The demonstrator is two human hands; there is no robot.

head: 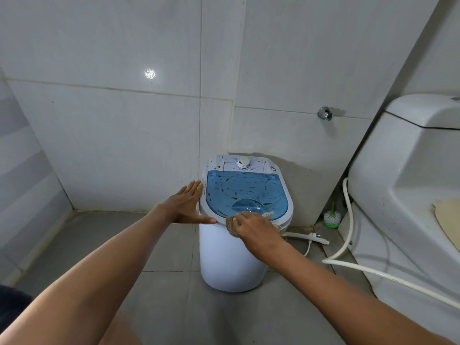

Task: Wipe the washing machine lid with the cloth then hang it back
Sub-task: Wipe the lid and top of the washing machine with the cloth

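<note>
From the head camera, a small white washing machine [232, 257] stands on the grey tiled floor [161, 295] in the corner of a tiled room. Its translucent blue lid [246, 192] is shut and flecked all over with brown smears, and more brown spots mark the white control panel [242, 164] at the lid's 12 o'clock edge, where a round white dial [243, 162] sits.

The left hand [188, 204] lies flat against the machine's rim at the lid's 9 o'clock side, fingers [195, 186] straight and held together, pointing toward the wall, thumb stretched along the front rim; it grips nothing.

The right hand [256, 229] is at the lid's 6 o'clock edge, its fingers curled and bunched over a tan knitted cloth [231, 226], pressing it onto the front rim. Part of the cloth droops over the machine's front wall, and another bit shows past the knuckles on the lid, just beside the raised blue handle [247, 205].

At 3 o'clock from the machine, a white toilet [398, 170] fills the right edge of the view. A white hose [348, 245] runs beside it, and a green-and-white brush [332, 216] stands in the gap between. A chrome wall tap [324, 113] sits at 1 o'clock above the machine.
</note>
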